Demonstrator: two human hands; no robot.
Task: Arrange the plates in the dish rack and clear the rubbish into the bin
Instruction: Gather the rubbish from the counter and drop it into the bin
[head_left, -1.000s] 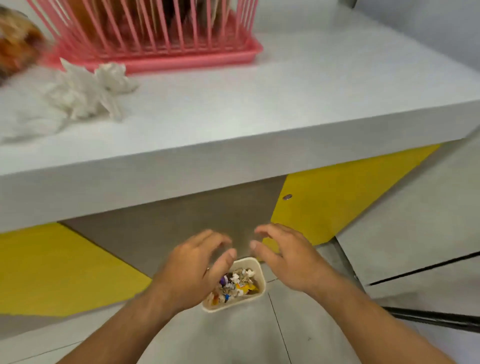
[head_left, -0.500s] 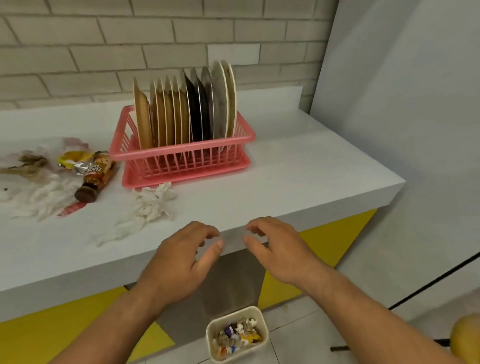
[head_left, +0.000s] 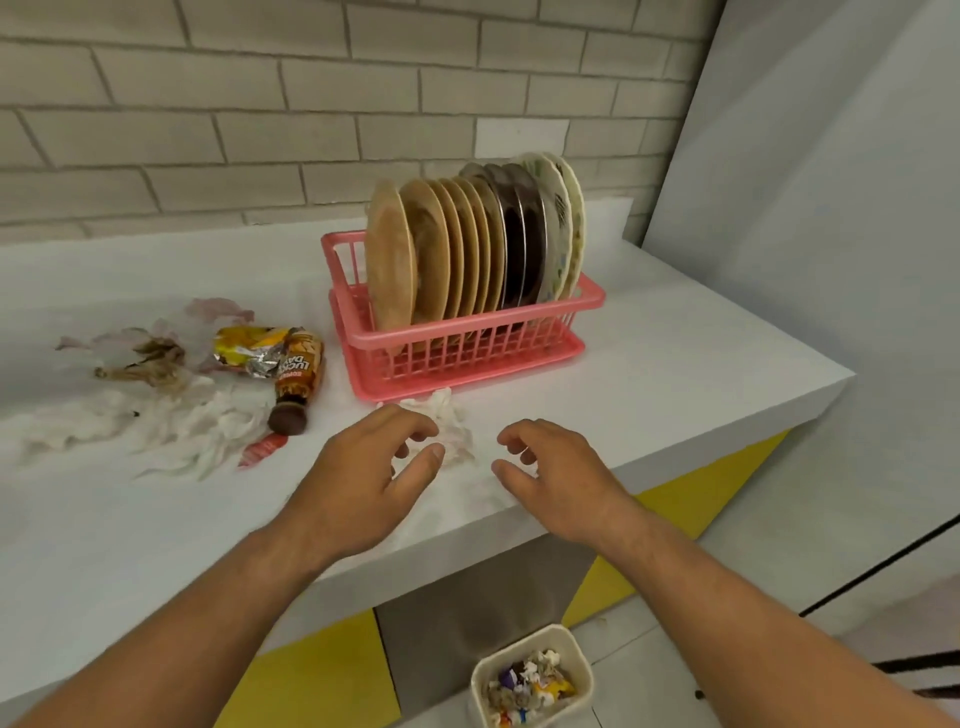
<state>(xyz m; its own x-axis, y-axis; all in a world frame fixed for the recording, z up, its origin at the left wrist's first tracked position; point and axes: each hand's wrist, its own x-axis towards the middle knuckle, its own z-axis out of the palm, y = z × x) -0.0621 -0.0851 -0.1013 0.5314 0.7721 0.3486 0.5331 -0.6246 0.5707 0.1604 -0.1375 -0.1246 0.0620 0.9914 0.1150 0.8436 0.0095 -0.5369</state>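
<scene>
Several plates (head_left: 467, 244) stand upright in the pink dish rack (head_left: 467, 348) on the white counter (head_left: 675, 364). A crumpled white tissue (head_left: 447, 415) lies just in front of the rack. My left hand (head_left: 363, 478) hovers beside it with loosely curled fingers and holds nothing. My right hand (head_left: 556, 473) hovers to the right, also loosely curled and empty. Further left lie a brown bottle (head_left: 296, 379), a foil wrapper (head_left: 249, 348), white tissues (head_left: 197, 431) and soiled scraps (head_left: 145, 358). The cream bin (head_left: 530, 680) with rubbish stands on the floor below.
A brick wall runs behind the counter and a pale wall panel (head_left: 805, 208) closes the right side. The counter's front edge (head_left: 519, 540) lies under my wrists. Yellow and grey cabinet fronts (head_left: 467, 613) are below, with tiled floor to the right.
My view has lifted from the bin up to the counter. Both hands rose from above the bin to over the counter, near the tissue in front of the rack.
</scene>
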